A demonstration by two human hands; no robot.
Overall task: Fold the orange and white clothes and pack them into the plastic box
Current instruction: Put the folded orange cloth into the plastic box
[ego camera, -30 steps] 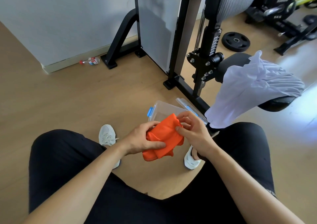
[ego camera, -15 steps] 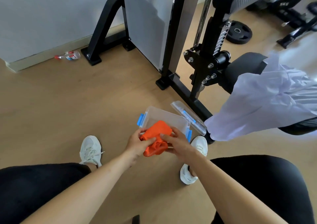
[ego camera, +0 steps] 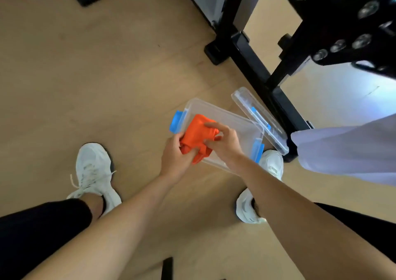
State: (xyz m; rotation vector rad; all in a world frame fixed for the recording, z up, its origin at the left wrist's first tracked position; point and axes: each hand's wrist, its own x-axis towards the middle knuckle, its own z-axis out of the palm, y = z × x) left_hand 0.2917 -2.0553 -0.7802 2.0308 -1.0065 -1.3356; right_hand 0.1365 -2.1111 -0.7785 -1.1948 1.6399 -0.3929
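Since a second ago I have leaned forward and carried the orange bundle from lap height down to the box on the floor; the box now fills the middle of the head view.

Head view. Left hand clamps the near left corner of the bundle, thumb on top, fingers curled under. Right hand pinches its right edge, fingers spread over the top fold. Both hands closed on cloth. The bundle sits over the left end of the box, just beside the left blue latch; whether it touches the bottom I cannot tell.

Lid lies off, leaning at the far right rim. White garment hangs at right, unfolded, well apart from the box. My shoes flank the near side.

Step in hand, as I judge it: seating the orange piece. To do it well:
- lower it flat, folds kept under the fingers until it rests
- push it to the left end, leaving room for the white
- let go with the right hand first, then slide the left out sideways so the fold does not spring open
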